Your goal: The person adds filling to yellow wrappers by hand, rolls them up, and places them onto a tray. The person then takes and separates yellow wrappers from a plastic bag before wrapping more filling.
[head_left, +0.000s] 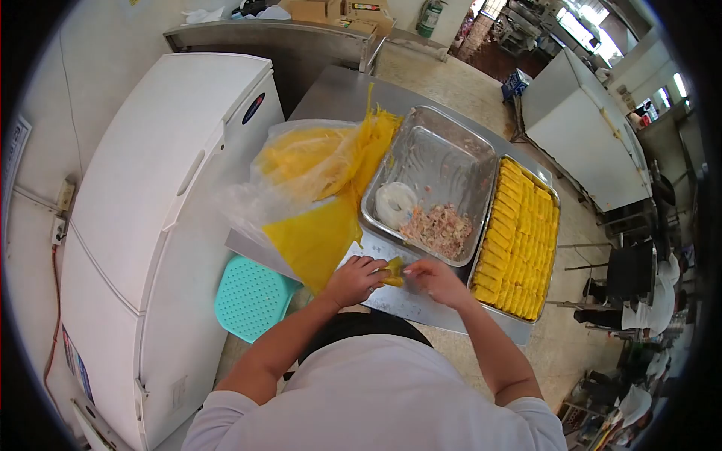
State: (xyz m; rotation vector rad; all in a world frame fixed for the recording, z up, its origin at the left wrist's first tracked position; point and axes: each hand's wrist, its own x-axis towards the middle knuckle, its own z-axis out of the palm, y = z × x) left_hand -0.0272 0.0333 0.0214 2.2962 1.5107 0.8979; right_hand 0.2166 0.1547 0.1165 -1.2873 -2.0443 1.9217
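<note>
My left hand (pixel 356 281) is closed on a small yellow wrapper roll (pixel 393 271) at the front edge of the steel table (pixel 383 289). Beside the roll's right end is my right hand (pixel 436 281), fingers pinched together; what they hold, if anything, is too small to make out. A deep metal tray (pixel 444 143) beyond my hands holds pink minced filling (pixel 440 229) and a white round bowl (pixel 395 204). To its right, rows of yellow rolls (pixel 519 240) fill another tray. Yellow wrapper sheets (pixel 320 237) lie left of the deep tray, partly in clear plastic.
A white freezer (pixel 173 180) stands on the left, with a turquoise stool (pixel 254 298) beside the table. Cardboard boxes (pixel 312 10) sit on a steel counter behind. Another white appliance (pixel 583 128), chairs and people (pixel 662 301) are at the right.
</note>
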